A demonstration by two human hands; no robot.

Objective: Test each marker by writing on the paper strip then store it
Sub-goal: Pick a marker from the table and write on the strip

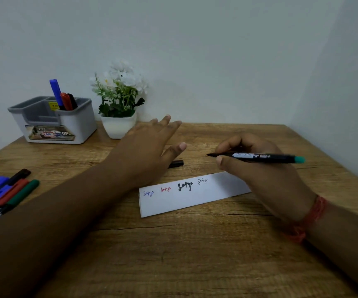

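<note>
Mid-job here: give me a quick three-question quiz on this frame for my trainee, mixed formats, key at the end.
1. True or false: the right hand holds an uncapped marker above the table.
2. How many words are written on the paper strip? A) two B) four C) six
3. Fill in: the loose black cap lies on the table just beyond the strip, partly hidden by the ____ hand.

Key:
1. True; its dark tip points left, its teal end right.
2. B; blue, red, thick black and thin black. Three markers stand in the organizer.
3. Left; its fingers are spread and hold nothing.
</note>
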